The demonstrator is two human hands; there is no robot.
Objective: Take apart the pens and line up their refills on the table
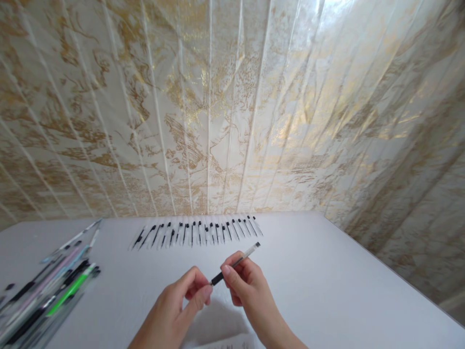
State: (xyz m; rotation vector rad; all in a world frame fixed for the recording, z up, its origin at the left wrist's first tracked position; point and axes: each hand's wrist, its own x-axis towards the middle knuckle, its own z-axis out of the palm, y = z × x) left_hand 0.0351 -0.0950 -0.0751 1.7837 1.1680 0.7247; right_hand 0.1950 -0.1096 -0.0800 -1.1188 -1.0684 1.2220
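Note:
A gel pen [250,250] with a clear barrel, a black grip and a dark end piece slants up to the right in front of me. My right hand [245,283] is closed around its barrel, with thumb and fingers pinching it near the black grip. At the pen's lower, tip end the thumb and forefinger of my left hand [189,295] are pressed together. Whether a small part sits between those left fingertips is hidden. Below the hands, a white sheet of paper with marks [227,343] shows at the bottom edge.
A white table [327,291] stretches out below. Along its back lies a row of several thin, clear items with black ends [198,233]. A blurred heap of pens, one a bright green pen [70,291], lies at left. Gold-patterned sheeting [203,121] rises behind.

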